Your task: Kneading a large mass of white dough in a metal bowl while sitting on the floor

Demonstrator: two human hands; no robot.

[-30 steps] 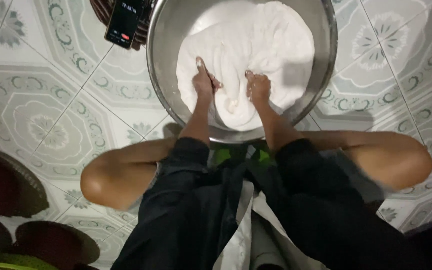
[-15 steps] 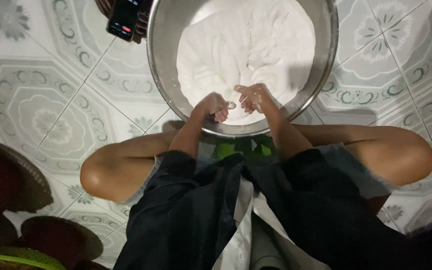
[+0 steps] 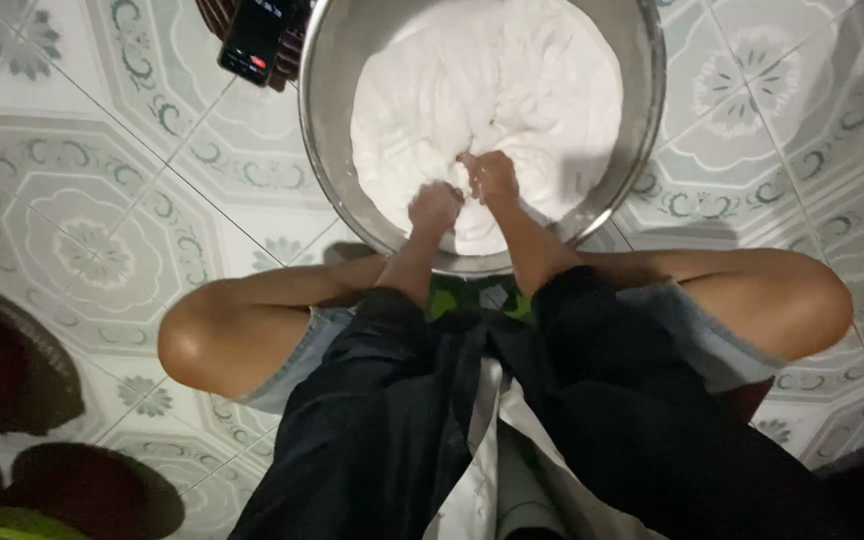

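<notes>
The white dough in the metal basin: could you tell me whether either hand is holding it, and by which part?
Both fists, left hand and right hand, press the near edge of the white dough in the metal basin; a closed grasp cannot be told.

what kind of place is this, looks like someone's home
Probably a home floor used for food preparation: patterned ceramic floor tiles, a large round steel basin of white dough, and a black phone beside it.

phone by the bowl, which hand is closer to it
Left. The left hand is in the dough on the side toward the phone, which lies up-left outside the bowl. The right hand sits farther right.
</notes>
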